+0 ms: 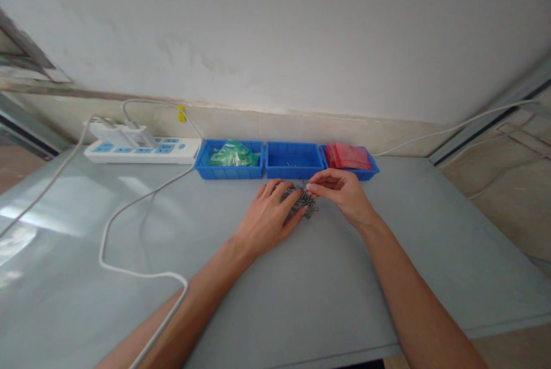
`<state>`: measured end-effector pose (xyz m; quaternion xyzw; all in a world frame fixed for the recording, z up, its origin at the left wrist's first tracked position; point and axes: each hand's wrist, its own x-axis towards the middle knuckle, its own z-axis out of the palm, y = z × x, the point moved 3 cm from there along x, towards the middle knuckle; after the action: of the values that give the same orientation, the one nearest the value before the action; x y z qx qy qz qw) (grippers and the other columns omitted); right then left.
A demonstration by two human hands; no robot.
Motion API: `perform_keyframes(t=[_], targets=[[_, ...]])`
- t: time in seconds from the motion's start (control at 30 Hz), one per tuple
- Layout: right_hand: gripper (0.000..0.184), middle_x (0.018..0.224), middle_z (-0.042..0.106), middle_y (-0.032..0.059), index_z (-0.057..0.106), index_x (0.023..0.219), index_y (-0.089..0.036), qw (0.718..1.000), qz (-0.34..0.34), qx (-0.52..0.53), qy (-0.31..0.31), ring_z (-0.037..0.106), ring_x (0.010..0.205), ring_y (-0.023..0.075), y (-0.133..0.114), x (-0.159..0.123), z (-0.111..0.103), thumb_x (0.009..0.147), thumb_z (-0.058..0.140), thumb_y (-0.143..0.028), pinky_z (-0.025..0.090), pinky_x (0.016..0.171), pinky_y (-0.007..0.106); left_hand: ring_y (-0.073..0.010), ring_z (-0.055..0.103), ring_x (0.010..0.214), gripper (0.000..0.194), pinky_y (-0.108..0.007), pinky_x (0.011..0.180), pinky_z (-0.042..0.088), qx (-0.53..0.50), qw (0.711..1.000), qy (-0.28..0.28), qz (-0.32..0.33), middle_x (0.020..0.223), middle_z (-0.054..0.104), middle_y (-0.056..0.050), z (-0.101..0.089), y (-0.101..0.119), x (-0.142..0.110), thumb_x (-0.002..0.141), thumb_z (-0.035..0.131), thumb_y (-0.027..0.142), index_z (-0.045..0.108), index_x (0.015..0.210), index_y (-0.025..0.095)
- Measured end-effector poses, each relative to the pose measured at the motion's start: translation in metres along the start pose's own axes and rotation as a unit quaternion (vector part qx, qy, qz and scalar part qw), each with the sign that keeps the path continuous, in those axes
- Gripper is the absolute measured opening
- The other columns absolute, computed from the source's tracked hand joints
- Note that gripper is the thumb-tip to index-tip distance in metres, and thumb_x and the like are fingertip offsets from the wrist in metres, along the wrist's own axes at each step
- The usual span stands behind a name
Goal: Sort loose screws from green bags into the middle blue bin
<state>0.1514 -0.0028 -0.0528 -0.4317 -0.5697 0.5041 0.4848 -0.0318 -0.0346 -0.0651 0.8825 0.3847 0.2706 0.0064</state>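
A small pile of grey metal screws lies on the grey table, just in front of the middle blue bin. My left hand rests flat over the left side of the pile, fingers stretched out and touching the screws. My right hand hovers at the pile's right edge with thumb and fingers pinched together; what they hold is too small to name. Three blue bins stand in a row at the back: the left bin holds green bags, the middle bin looks nearly bare, the right bin holds red bags.
A white power strip with a plugged adapter sits at the back left. Its white cable loops across the table's left half and over my left forearm. Behind the bins is a wall. The table's front edge runs near the frame's bottom right.
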Motion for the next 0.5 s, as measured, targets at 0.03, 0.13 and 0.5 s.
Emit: perform_keyframes(t=[0.03,0.13,0.5], targets=[[0.033,0.07,0.074,0.0011,0.073,0.076,-0.019,1.0,0.002,0.004,0.004,0.068,0.062,0.0145,0.0014,0.001,0.0021,0.062,0.092,-0.042,0.059,0.066,0.029,-0.0302,0.054,0.118,0.032,-0.05,0.1,0.051,0.002,1.0,0.003,0.0,0.123,0.064,-0.013,-0.0002,0.0001,0.0001,0.103,0.049,0.037,0.064,0.124,0.018],[0.037,0.063,0.071,0.0,0.072,0.072,-0.018,1.0,0.02,0.008,-0.001,0.065,0.055,0.0128,0.0044,0.0026,0.0073,0.059,0.093,-0.046,0.056,0.056,0.026,-0.0304,0.054,0.116,0.03,-0.049,0.099,0.052,0.007,1.0,0.006,-0.001,0.122,0.065,-0.013,-0.0002,0.0001,0.0005,0.104,0.046,0.033,0.064,0.122,0.016],[0.037,0.071,0.076,0.0044,0.072,0.077,-0.018,0.992,0.025,0.047,0.118,0.073,0.062,0.0179,0.0107,0.0038,0.0069,0.062,0.091,-0.047,0.06,0.058,0.027,-0.0307,0.054,0.116,0.032,-0.05,0.101,0.051,0.027,0.998,-0.004,-0.055,0.123,0.064,-0.014,-0.0003,-0.0049,0.0004,0.101,0.052,0.029,0.061,0.128,0.017]])
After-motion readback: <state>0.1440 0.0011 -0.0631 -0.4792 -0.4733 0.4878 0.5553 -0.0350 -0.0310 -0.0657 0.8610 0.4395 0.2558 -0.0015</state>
